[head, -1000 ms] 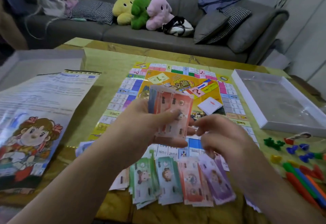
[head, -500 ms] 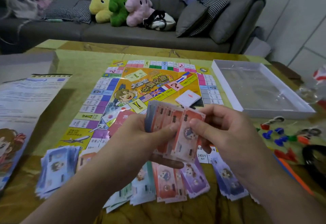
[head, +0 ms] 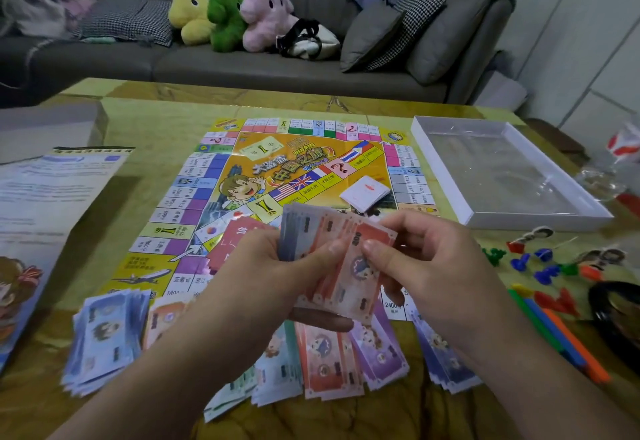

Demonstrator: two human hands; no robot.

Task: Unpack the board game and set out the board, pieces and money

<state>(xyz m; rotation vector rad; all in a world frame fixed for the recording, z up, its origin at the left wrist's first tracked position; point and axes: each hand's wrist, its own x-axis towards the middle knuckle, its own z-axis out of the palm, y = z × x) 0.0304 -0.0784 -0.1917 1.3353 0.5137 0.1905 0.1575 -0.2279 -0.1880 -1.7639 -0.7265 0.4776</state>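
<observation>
The colourful game board point(head: 298, 169) lies open in the middle of the table, with a white card deck point(head: 365, 191) on it. My left hand point(head: 263, 273) grips a fanned stack of play money point(head: 332, 252) above the board's near edge. My right hand point(head: 426, 259) pinches the top reddish note of that stack between thumb and fingers. Sorted piles of notes lie along the near edge: blue point(head: 104, 335), green point(head: 273, 370), red point(head: 329, 360), purple point(head: 381, 349) and another blue pile point(head: 443, 356). Plastic pieces point(head: 543, 266) in several colours are scattered to the right.
A white box tray point(head: 446, 176) sits at the right of the board. The printed rules sheet point(head: 52, 197) and a grey box part point(head: 48, 131) lie at the left. A dark round object point(head: 616, 315) sits at the right edge. A grey sofa point(head: 242, 61) stands behind the table.
My right hand has come up from the piles and taken the top reddish note of the stack. The view has shifted, showing a blue pile at the left.
</observation>
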